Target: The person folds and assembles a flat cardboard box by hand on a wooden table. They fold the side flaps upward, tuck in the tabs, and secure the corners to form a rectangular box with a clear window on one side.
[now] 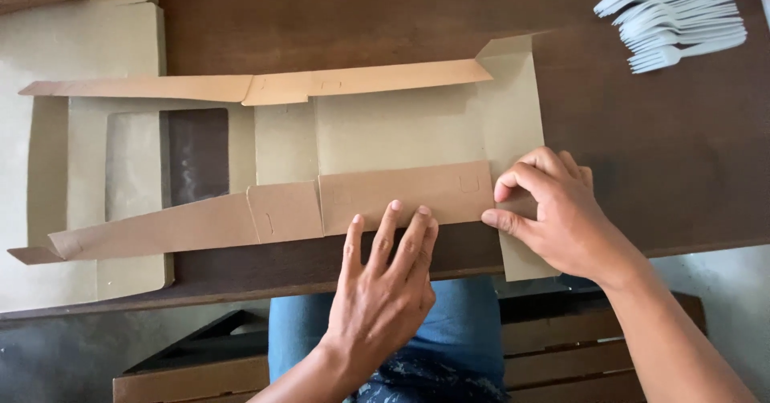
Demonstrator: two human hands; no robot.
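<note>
Your left hand (385,279) presses flat-fingered on the cardboard box blank's (401,134) flap (401,194) to steady it, while your right hand (557,210) pinches its end tab (513,142).

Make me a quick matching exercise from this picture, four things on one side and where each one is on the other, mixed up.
1. left hand
2. right hand
3. white plastic forks
4. clear window

A. table's far right corner
B. pressed flat on the near cardboard flap
C. left part of the flattened box
D. pinching the flap's right end

Pairs: 1-B, 2-D, 3-A, 4-C
</note>
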